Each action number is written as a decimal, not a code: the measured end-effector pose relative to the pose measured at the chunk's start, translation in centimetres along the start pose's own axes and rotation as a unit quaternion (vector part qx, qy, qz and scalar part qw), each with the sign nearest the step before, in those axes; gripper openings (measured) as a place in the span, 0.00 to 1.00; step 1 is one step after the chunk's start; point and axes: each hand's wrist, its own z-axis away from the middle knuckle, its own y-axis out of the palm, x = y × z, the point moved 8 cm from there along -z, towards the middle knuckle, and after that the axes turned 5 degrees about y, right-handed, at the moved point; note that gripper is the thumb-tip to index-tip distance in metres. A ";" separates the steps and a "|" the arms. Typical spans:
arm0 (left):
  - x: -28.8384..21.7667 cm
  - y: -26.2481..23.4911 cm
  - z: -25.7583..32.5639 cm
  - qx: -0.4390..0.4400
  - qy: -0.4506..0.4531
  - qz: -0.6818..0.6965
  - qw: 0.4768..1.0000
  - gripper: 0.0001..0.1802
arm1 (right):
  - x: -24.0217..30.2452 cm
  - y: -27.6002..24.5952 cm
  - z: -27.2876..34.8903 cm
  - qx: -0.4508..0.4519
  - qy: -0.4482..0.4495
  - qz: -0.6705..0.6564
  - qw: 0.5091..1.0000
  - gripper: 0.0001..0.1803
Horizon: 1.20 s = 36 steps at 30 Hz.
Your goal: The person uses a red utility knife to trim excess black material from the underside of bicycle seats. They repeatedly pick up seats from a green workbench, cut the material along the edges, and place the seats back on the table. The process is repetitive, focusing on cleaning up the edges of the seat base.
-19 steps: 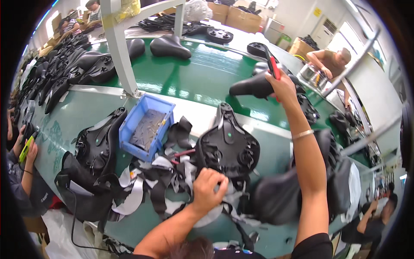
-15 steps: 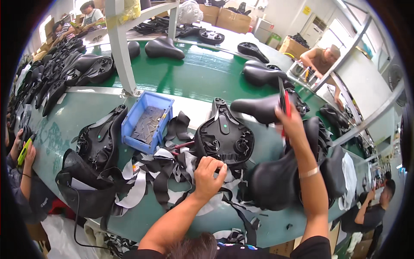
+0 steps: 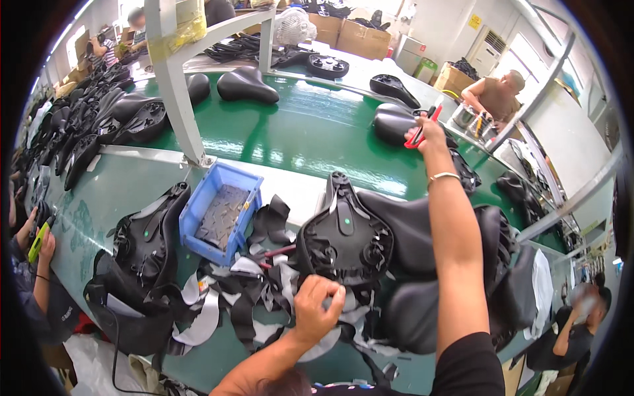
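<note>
My right hand [image 3: 430, 132] is stretched far over the green belt, gripping scissors [image 3: 422, 129] with red handles, blades pointing up. Just beside it on the belt sits a black bicycle saddle [image 3: 392, 124]. My left hand [image 3: 318, 305] is curled, thumb against fingers, at the near edge of an upturned saddle [image 3: 345, 234]; anything in its pinch is too small to make out. That saddle's underside shows gathered cover edges and a green dot. Under my right forearm lies another black saddle [image 3: 399, 228], partly hidden.
A blue bin [image 3: 221, 211] holds small dark pieces. Black and grey scraps [image 3: 247, 284] litter the bench around a reddish handle [image 3: 277, 251]. A second upturned saddle [image 3: 148, 231] lies left. A white post [image 3: 173, 86] rises at the belt's edge. Co-workers sit at both sides and beyond.
My right hand with the scissors has reached farther out over the belt. The saddle formerly beside that hand now lies on the bench under my forearm. My left hand stays by the upturned saddle.
</note>
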 end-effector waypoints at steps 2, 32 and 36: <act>-0.3 1.4 -0.1 0.016 -0.009 0.051 0.999 0.06 | -0.7 -7.8 -8.6 -0.156 -0.015 -0.073 0.985 0.18; -2.4 -5.2 2.6 -0.099 -0.336 0.398 0.848 0.25 | -3.3 5.9 51.4 0.397 -0.350 0.494 0.690 0.19; -0.5 -7.4 9.3 -0.107 -0.379 0.393 0.831 0.25 | -7.3 -0.9 53.8 0.457 -0.227 0.343 0.789 0.29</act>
